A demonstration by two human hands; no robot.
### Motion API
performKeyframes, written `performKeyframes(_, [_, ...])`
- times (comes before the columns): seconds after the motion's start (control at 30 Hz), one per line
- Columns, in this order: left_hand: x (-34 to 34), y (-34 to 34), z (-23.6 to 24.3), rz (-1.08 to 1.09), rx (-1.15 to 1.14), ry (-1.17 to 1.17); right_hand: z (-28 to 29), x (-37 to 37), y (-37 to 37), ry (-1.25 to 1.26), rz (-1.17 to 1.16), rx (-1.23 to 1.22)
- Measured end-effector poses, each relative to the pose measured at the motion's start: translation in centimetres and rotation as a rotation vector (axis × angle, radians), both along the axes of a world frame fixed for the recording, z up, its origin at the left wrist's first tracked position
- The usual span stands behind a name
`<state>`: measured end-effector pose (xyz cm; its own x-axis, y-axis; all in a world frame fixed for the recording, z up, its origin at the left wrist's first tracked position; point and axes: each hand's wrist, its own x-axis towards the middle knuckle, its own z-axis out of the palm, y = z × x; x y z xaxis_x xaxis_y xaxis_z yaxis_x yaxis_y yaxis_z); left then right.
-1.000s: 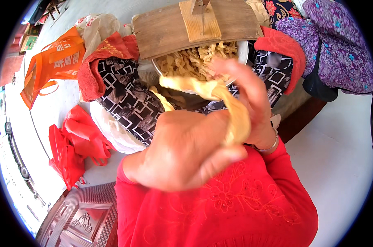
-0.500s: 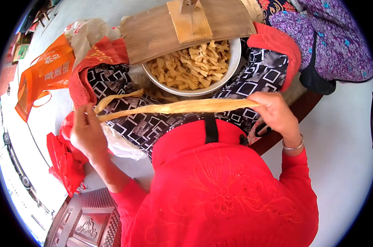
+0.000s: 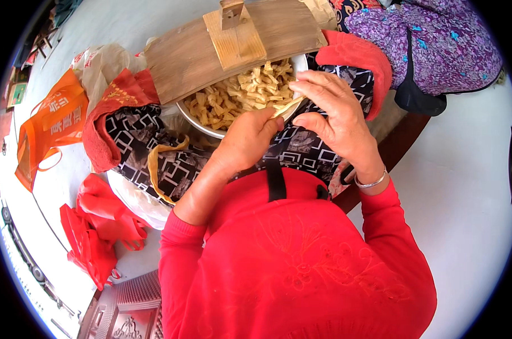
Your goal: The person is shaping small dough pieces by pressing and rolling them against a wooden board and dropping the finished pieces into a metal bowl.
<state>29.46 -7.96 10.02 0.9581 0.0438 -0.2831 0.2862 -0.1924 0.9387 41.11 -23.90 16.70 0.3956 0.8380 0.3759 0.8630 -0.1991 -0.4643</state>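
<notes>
My left hand (image 3: 247,137) is closed on a folded yellowish, fibrous strip (image 3: 290,107), thumb on top, just in front of the metal bowl (image 3: 204,130). At the strip's far end, my right hand (image 3: 336,110) has its thumb and fingers spread, with the strip reaching in between them. Whether its hidden fingers touch the strip I cannot tell. Short, bunched yellow-brown pieces (image 3: 239,93) of similar stuff fill the bowl. Another long strip (image 3: 154,164) lies loosely over my patterned lap (image 3: 133,133), left of my left wrist.
A wooden board (image 3: 180,63) with a block (image 3: 233,35) on it spans the bowl's far side. Red towels (image 3: 357,56) drape both knees. An orange bag (image 3: 55,121) and a red bag (image 3: 101,220) are to the left. Purple floral cloth (image 3: 436,51) is at far right.
My hands have come together from wide apart, toward the bowl. The strip stretched between them is now gathered short. My right hand's pinch has opened; the other strip now lies on my lap.
</notes>
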Motion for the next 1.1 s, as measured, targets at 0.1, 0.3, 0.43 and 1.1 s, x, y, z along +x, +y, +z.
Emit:
performKeyframes(0.1, [0.5,-0.6,-0.2,-0.017,0.095,-0.052,-1.9,-0.1,1.2,-0.038,0.037,0.002])
performKeyframes(0.3, [1.3,1.9,4.0,0.002,0.265,-0.219,-4.9,-0.3,1.3,0.544,-0.188,-0.093])
performKeyframes(0.43, [3.0,4.7,3.8,0.126,0.162,-0.193,-1.7,-2.1,1.7,1.235,0.089,-0.281])
performKeyframes(1.1, [2.1,1.2,-2.3,0.286,-0.618,-0.021,-5.9,0.5,5.2,0.213,-0.31,0.105])
